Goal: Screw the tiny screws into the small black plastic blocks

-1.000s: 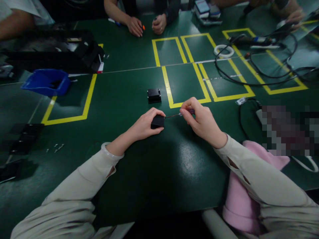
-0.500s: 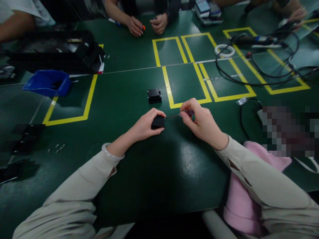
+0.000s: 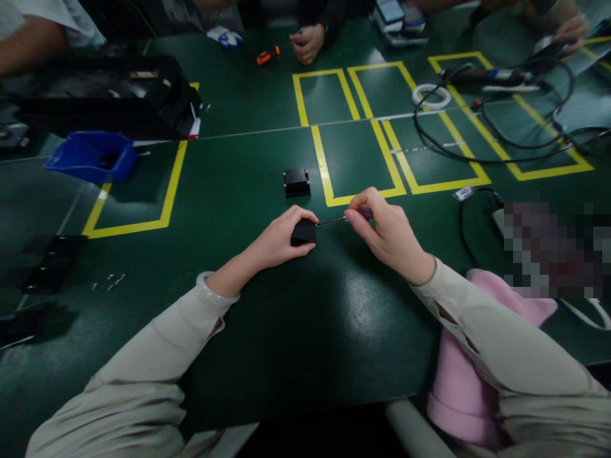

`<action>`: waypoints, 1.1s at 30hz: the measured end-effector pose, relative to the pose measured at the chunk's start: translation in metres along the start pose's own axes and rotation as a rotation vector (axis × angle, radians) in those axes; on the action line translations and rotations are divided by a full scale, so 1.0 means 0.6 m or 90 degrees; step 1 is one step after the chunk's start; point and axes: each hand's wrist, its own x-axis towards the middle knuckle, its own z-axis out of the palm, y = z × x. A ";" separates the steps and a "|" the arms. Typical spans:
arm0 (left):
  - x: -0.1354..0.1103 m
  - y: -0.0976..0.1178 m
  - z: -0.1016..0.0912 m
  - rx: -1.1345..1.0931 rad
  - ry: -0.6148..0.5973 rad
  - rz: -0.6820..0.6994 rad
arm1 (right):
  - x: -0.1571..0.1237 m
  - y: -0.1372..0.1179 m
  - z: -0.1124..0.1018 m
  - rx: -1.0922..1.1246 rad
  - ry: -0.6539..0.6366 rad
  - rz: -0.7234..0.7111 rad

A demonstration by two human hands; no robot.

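Note:
My left hand [image 3: 281, 238] is closed round a small black block [image 3: 303, 233], thumb below and fingers over the top, holding it at the table. In my right hand [image 3: 382, 226] is a screwdriver [image 3: 333, 221], its dark handle pinched between thumb and fingers. The thin shaft points left, and its tip meets the upper right edge of the block. Just beyond my left hand stands a similar black block [image 3: 296, 182] with small shiny screws at its sides. Several loose screws [image 3: 114, 282] lie on the green table to the left.
A blue bin [image 3: 93, 158] and a long black housing [image 3: 109, 95] stand at the left. Yellow tape [image 3: 365, 198] marks rectangles beyond my hands. Black cables [image 3: 443, 146] loop at the right, above a pink cloth [image 3: 465, 388]. Across the table are a co-worker's hand [image 3: 308, 44] and an orange tool [image 3: 268, 55].
The co-worker's one hand has drawn back, leaving the orange tool on the table and showing a white-and-blue item. My hands keep their places, with the right fingers slightly shifted on the screwdriver.

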 end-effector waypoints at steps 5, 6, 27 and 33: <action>0.000 -0.001 0.002 -0.009 0.011 0.011 | 0.003 -0.001 -0.004 0.000 -0.018 -0.002; 0.000 -0.001 0.002 -0.011 0.010 0.012 | 0.003 -0.001 -0.004 0.003 -0.017 -0.004; 0.002 0.002 -0.001 -0.005 -0.003 -0.022 | 0.001 -0.002 -0.002 0.008 -0.020 0.009; 0.002 0.003 -0.002 -0.007 -0.005 -0.023 | 0.001 -0.003 -0.003 0.007 -0.015 0.002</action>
